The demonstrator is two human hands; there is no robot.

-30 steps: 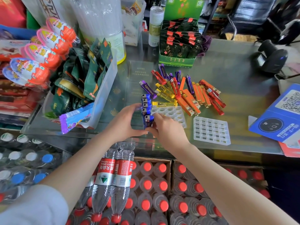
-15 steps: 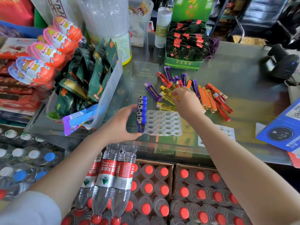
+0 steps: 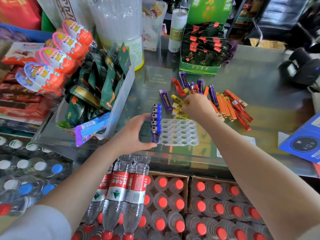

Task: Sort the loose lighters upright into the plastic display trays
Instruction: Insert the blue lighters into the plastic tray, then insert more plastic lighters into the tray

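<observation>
A white plastic display tray [image 3: 180, 134] lies on the glass counter, with a row of several blue lighters [image 3: 156, 122] standing upright along its left edge. My left hand [image 3: 133, 135] grips the tray's left side against those blue lighters. My right hand [image 3: 197, 105] is over the loose pile, fingers pinched on a yellow lighter [image 3: 178, 99]. Loose lighters lie beyond the tray: yellow ones [image 3: 180, 115], purple ones [image 3: 165, 100], red ones [image 3: 242, 111] and orange ones [image 3: 225, 108]. A second tray [image 3: 249, 139] is mostly hidden behind my right forearm.
A clear bin of green snack packets [image 3: 110, 84] stands left of the tray. A green box of tea sachets [image 3: 202, 51] sits behind the pile. A blue payment stand [image 3: 303, 144] is at right, a black scanner [image 3: 301, 70] far right. Water bottles [image 3: 124, 193] sit below the counter edge.
My right hand left the tray's blue lighter row, reached out to the loose pile, and closed on a yellow lighter. My left hand stayed at the tray.
</observation>
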